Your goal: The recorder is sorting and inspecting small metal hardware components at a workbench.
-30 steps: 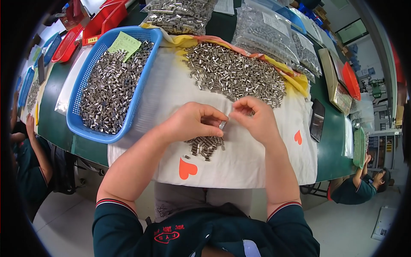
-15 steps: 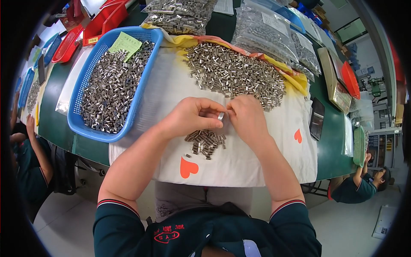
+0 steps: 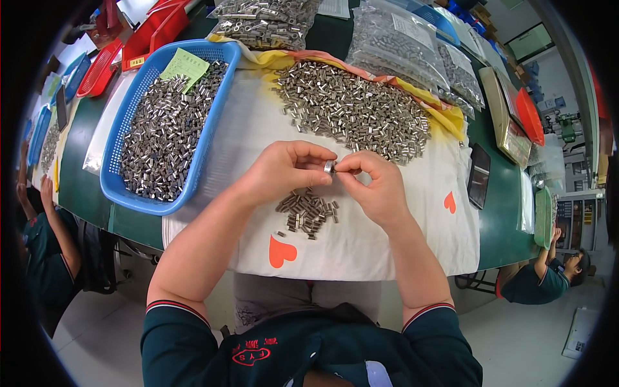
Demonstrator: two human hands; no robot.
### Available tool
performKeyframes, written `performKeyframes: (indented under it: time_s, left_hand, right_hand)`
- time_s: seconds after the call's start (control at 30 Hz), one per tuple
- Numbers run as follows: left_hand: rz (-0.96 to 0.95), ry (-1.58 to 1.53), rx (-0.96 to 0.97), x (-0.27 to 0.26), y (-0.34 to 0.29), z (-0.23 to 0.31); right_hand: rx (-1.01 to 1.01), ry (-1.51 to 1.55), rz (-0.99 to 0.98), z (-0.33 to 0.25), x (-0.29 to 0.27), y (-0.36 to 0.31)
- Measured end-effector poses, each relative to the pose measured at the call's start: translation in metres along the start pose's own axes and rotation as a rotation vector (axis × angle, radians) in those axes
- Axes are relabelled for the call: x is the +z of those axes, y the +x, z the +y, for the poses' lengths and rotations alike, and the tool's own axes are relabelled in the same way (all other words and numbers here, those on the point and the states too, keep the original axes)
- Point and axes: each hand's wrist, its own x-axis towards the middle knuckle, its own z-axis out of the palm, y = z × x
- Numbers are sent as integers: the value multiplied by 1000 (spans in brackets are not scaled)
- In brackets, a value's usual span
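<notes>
Head view. The left hand [image 3: 280, 169] is pinching a small, shiny silver metal piece [image 3: 329, 167] between thumb and forefinger. The piece is lying at the right-hand end of this grip, directly between both hands. The right hand [image 3: 379, 184] is bringing thumb and forefinger together just beside the piece; whether these fingertips are clasping it cannot be told. The piece's longer side is seemingly running across the line between the hands, though it is appearing too small for certainty. Below the left hand, a small heap of grey metal cylinders [image 3: 304, 213] is resting on a white cloth [image 3: 412, 248]; beyond the hands, a large pile of silver metal cylinders [image 3: 351, 109] is spreading. Bare cloth is extending rightward and toward the near edge.
</notes>
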Motion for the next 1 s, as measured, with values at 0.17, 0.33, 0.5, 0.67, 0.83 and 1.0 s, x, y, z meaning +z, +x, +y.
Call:
performKeyframes:
  time_s: [0.17,0.33,0.5,0.67,0.83,1.0]
  left_hand:
    - [18,37,7,0,-1,-2]
    - [92,159,16,4,-2,-1]
    - [15,125,-5,2,-4,0]
    - [-26,261,25,5,-6,3]
    - [-34,277,8,4,-4,4]
    - [-12,184,10,3,-4,4]
  right_hand:
    - [-70,-170,0,-3,3,-2]
    - [-279,-443,76,-2,6,-2]
    - [40,-62,-115,-3,-7,1]
    - [74,-228,27,8,-15,12]
    - [-189,-722,153,30,-2,22]
    - [-106,-672,92,25,4,16]
